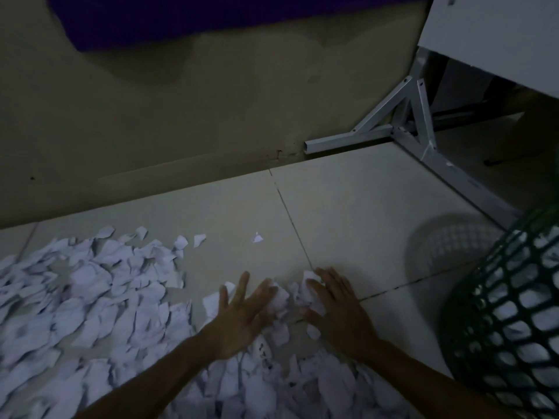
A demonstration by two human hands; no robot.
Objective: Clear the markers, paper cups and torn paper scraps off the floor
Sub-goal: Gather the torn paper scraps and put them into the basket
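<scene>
Crumpled, ragged white torn paper scraps (99, 300) were seen heaped across the pale glossy tiled floor (348, 207), too many to count. Two hands were laid flat: left hand (242, 313) and right hand (338, 303), fingers straight and spread, a small clump of scraps (290, 297) pressed between the fingertips. One dark green plastic lattice basket (508, 328), holding scraps, was noted at right. Beyond, one stray scrap (257, 238), a grey metal angled frame (408, 128) and a beige wall (181, 116) were recorded.
</scene>
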